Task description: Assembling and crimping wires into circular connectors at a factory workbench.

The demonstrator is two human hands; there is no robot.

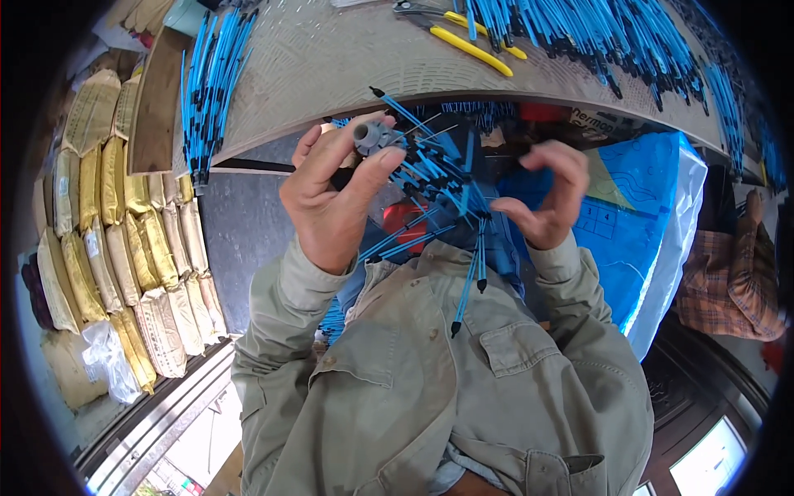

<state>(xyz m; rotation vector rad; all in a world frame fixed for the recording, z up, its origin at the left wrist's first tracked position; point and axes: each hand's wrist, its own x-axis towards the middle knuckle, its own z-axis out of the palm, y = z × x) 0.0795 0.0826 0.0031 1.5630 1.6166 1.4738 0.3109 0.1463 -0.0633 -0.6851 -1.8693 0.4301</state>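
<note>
My left hand (327,186) grips a grey ridged plastic hub (382,139) with a round hole in its end, between thumb and fingers. Around and below it fans a loose bunch of thin blue sticks with black ends (430,169); how many of them join the hub is hard to make out. A couple of thin metal-looking rods (430,126) point out to the right of the hub. My right hand (552,194) hovers to the right of the bunch, fingers curved and thumb apart, slightly blurred, with nothing visible in it. Some sticks hang down over my shirt front.
Ahead curves a table edge (331,91). Yellow-handled pliers (471,50) lie on it, with a big pile of blue sticks (587,37) at right and a bundle (213,95) at left. Stacked sacks (124,215) line the left; a blue plastic sack (620,223) and a person in a plaid sleeve (736,273) are at right.
</note>
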